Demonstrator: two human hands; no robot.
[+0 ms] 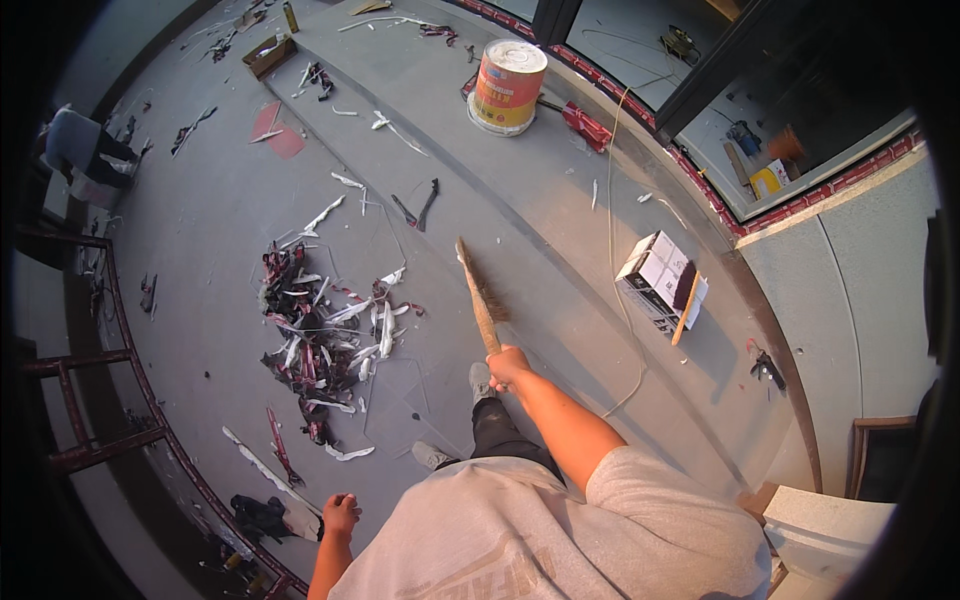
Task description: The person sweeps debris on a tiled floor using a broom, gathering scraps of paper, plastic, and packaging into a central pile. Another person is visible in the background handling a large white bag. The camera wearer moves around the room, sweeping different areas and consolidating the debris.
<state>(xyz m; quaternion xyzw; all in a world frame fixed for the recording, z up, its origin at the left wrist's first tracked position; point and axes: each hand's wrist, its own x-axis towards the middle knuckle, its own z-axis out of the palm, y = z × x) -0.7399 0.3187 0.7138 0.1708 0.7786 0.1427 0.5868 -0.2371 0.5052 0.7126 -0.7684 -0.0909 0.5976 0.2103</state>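
Right hand [508, 368]: fingers closed round the near end of a brush [481, 305]. Brush runs out ahead from the fingers, long axis angled slightly left; bristles on its right side, facing away from the scrap pile [312, 345], which lies left of brush. Right hand is nearer the brush; left hand [341, 513] well apart, low, fingers half curled, nothing visible in them. Brush: pale handle, wood-looking, slightly curved; bristles brownish, thin. Pile: crumpled white strips mixed with dark and reddish shreds, film-like, tangled. Floor [560, 250]: smooth grey, dusty. Beyond: round red-yellow bucket [509, 90]; right, boxy carton [655, 275].
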